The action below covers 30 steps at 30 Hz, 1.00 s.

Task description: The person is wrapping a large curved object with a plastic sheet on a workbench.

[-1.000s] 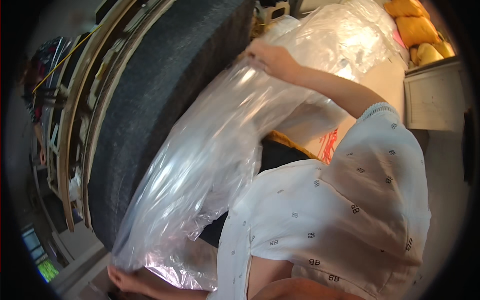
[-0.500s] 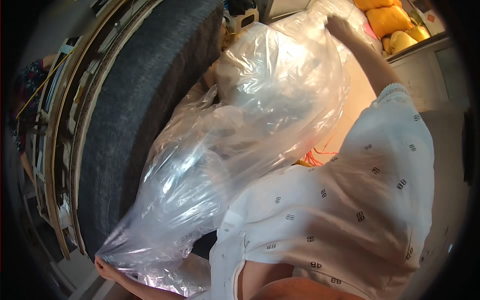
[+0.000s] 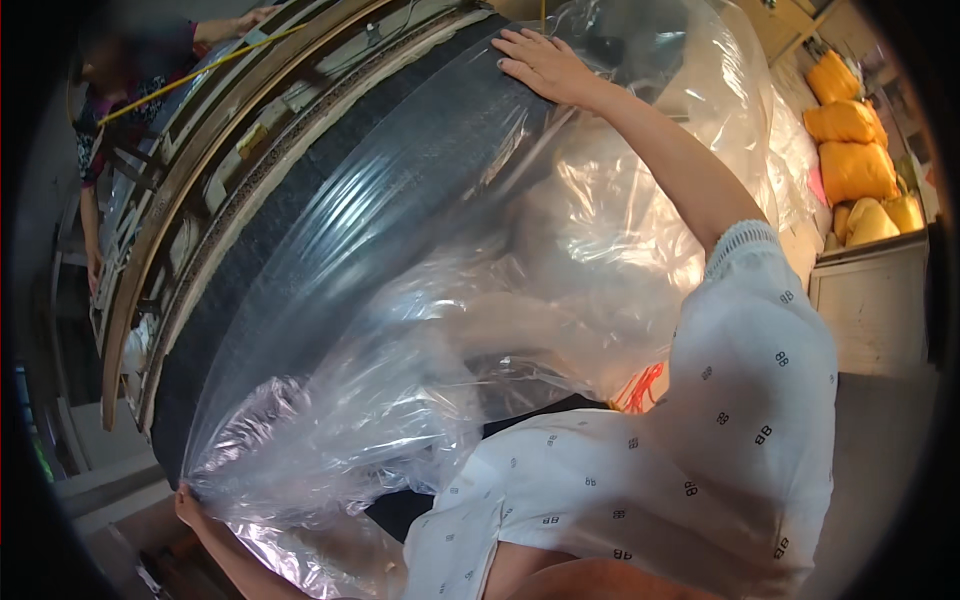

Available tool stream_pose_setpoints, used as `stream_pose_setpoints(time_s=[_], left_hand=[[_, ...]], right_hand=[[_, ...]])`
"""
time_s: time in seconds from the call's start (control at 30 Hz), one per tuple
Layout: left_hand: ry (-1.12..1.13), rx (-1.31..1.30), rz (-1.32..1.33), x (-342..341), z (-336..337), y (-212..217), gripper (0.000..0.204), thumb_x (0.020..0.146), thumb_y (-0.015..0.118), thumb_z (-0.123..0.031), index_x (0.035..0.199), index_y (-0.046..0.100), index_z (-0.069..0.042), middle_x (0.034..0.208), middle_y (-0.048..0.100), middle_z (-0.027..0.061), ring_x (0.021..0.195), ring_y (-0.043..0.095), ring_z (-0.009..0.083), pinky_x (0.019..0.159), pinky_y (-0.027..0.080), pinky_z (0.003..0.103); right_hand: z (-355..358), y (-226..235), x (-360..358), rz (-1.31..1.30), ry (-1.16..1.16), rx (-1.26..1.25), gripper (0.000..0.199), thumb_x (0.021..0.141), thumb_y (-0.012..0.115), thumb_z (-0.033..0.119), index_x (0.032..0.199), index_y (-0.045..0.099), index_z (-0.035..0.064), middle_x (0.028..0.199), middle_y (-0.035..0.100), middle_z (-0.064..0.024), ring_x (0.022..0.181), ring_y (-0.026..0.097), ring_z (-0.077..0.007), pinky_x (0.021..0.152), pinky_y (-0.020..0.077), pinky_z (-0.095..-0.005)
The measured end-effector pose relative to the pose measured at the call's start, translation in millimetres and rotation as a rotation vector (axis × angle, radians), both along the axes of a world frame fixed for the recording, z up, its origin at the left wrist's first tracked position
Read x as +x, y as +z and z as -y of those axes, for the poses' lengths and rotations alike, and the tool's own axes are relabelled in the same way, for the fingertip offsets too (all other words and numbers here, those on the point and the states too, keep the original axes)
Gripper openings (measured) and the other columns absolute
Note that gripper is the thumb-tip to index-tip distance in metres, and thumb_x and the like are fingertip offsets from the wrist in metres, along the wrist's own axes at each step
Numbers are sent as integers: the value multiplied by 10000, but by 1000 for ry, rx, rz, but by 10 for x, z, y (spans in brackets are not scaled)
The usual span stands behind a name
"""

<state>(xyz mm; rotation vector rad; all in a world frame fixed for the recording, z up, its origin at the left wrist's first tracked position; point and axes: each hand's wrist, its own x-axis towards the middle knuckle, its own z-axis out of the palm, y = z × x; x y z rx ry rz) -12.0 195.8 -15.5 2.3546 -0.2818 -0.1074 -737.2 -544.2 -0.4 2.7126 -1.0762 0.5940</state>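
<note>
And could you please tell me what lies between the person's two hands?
In the head view, clear plastic film lies between the left hand and the right hand, with a dark grey surface showing through it.

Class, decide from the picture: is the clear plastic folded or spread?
Partly spread: the plastic stretches over the dark surface, but lies crumpled near the white shirt.

I see clear film (image 3: 400, 330) with white glints, a mauve tinge at lower left and a gold glow at upper right. The cloth (image 3: 182, 375) reads charcoal to me. The shirt (image 3: 620, 460) is white, dotted with small black motifs, its trim (image 3: 742, 245) white too. I pick out orange bundles (image 3: 858, 172), red strings (image 3: 645, 388), a yellow rod (image 3: 200, 75), a brown slat (image 3: 178, 218) and a co-worker's dark, speckled top (image 3: 92, 142).
</note>
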Motion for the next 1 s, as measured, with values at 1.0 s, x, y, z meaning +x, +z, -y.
stream_pose_setpoints(time_s=[1.0], left_hand=[[199, -211, 742, -819, 1627, 7, 278, 756, 577, -308, 740, 658, -43, 811, 632, 160, 825, 588, 317, 753, 441, 390]], right_hand=[[-4240, 792, 3416, 335, 1077, 476, 292, 752, 631, 205, 989, 542, 59, 899, 518, -100, 778, 549, -270, 635, 444, -340]])
